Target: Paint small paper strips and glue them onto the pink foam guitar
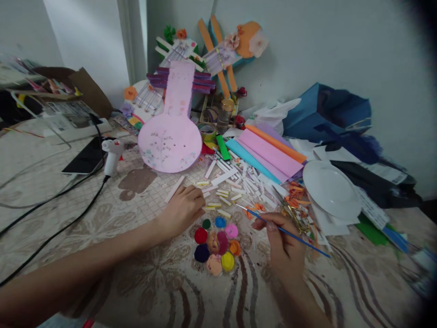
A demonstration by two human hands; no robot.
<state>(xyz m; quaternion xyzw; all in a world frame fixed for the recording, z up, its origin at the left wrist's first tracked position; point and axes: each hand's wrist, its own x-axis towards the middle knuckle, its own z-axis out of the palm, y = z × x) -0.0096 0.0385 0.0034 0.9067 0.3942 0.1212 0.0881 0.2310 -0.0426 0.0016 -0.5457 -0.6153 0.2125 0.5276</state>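
My right hand (285, 241) pinches a thin blue paintbrush (316, 249), its pale tip pointing left over the table. My left hand (184, 206) rests on the tabletop with fingers curled under; whatever they may hold is hidden. A white strip (175, 189) lies beside its knuckles. Between my hands sits a cluster of small paint pots (227, 261) in red, blue, pink, yellow, orange and other colours. Just beyond the brush tip are short strips with yellow paint (224, 201). Farther back, a pink guitar-shaped cutout (170, 141) leans upright with small floral drawings on it.
A white glue gun (113, 155) with a black cable and a dark tablet (83, 157) are at left. Coloured paper sheets (268, 152), a white plate (331, 189) and a blue bag (327, 111) lie right. Decorated cutouts (218, 59) lean on the wall.
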